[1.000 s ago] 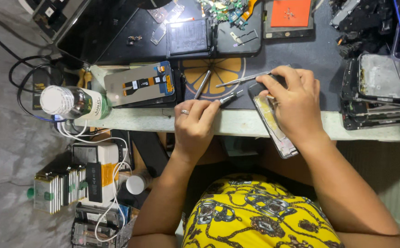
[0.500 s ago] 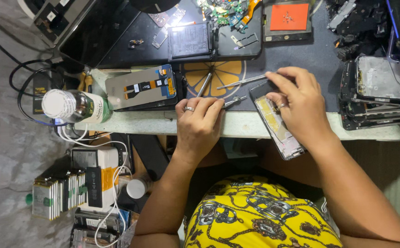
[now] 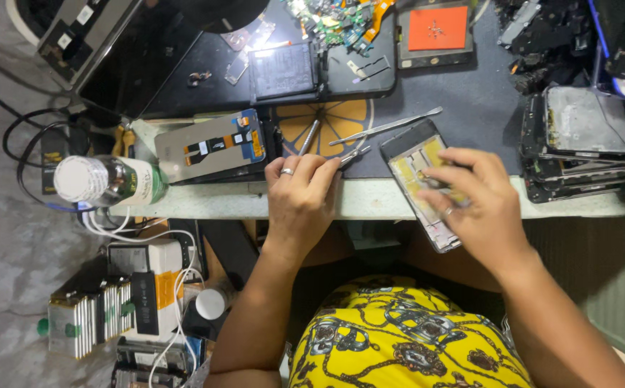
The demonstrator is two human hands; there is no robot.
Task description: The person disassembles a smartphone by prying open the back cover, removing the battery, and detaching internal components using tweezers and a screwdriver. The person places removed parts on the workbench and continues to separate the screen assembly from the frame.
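Observation:
My left hand (image 3: pixel 302 197), a ring on one finger, rests at the table's front edge, closed on thin metal tweezers (image 3: pixel 354 153) whose tips poke out to the right. My right hand (image 3: pixel 474 205) grips an opened phone (image 3: pixel 409 154) with a yellowish inside, fingers spread over its lower half. The phone lies tilted and overhangs the table edge (image 3: pixel 377 205). A slim metal pry tool (image 3: pixel 391 124) lies loose on the dark mat just above both hands.
A round orange-slice pad (image 3: pixel 341 118) carries another metal tool (image 3: pixel 309 136). A detached display panel (image 3: pixel 208 147) and a plastic bottle (image 3: pixel 108 181) lie left. Stacked phone frames (image 3: pixel 585 144) sit right, an orange-red pad (image 3: pixel 437 29) and circuit boards (image 3: pixel 334 18) behind. Boxes and cables (image 3: pixel 147 287) crowd the floor.
My right hand has slid down the phone toward the table edge, uncovering the phone's upper end and leaving the pry tool lying free. My left hand has barely moved.

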